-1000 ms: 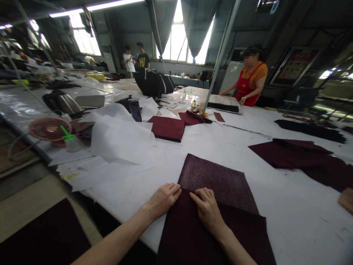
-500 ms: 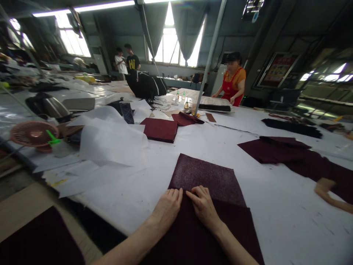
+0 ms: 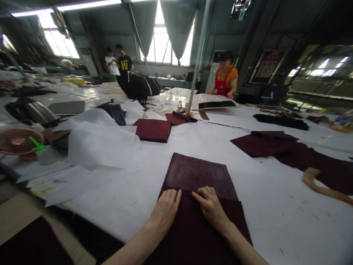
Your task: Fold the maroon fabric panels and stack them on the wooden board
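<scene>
A dark maroon piece of fabric (image 3: 198, 232) lies in front of me, its upper edge resting across a lighter, speckled maroon panel (image 3: 201, 173). My left hand (image 3: 167, 205) is closed on that edge, its fingers pressed together at the fold. A short gap to the right, my right hand (image 3: 211, 206) grips the same edge with bent fingers, the index finger pointing inward. The thumbs are mostly hidden. Beyond the hands, a folded maroon stack (image 3: 153, 130) sits on the white table.
White sheets (image 3: 102, 140), a pink fan (image 3: 19, 141) and a kettle (image 3: 33, 110) crowd the left. More maroon fabric (image 3: 264, 143) lies right, near another person's arm (image 3: 325, 187). A pole (image 3: 197, 62) rises mid-table; a person in a red apron (image 3: 224, 82) stands beyond.
My hands have moved slightly apart along the fabric edge. The view has turned a little right, so the surroundings sit further left. The person in the apron has shifted the board in front of them.
</scene>
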A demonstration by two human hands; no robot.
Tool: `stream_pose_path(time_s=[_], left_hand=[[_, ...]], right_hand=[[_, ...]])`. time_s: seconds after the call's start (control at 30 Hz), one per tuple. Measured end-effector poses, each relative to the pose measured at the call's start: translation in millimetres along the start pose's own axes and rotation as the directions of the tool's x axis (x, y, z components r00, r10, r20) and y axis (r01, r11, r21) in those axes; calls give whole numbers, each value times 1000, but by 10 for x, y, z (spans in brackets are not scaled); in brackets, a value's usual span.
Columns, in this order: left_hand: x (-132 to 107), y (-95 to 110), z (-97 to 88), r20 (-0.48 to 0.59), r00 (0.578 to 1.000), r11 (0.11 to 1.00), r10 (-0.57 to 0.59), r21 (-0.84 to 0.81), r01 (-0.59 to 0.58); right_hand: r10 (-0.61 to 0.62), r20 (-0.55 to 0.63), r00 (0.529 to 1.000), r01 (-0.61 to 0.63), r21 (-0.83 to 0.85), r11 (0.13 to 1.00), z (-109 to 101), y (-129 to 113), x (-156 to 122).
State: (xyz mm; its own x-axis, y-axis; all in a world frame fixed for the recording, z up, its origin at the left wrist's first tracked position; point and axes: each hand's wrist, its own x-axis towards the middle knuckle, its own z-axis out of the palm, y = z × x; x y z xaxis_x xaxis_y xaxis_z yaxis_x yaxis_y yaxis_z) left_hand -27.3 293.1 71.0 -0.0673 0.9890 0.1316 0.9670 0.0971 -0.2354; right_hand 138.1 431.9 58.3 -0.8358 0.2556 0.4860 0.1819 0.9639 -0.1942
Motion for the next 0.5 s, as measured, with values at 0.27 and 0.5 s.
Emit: stream_pose_path(time_s=[0.27, 0.5], left_hand=[[69, 109, 27, -12, 999, 999, 53, 11, -53], [136, 209, -8, -20, 996, 997, 82, -3, -82]], right_hand=[[2, 8, 1000, -2, -18, 1000, -119, 139, -149], [-3, 17, 1000, 3, -22, 1000, -198, 204, -224]])
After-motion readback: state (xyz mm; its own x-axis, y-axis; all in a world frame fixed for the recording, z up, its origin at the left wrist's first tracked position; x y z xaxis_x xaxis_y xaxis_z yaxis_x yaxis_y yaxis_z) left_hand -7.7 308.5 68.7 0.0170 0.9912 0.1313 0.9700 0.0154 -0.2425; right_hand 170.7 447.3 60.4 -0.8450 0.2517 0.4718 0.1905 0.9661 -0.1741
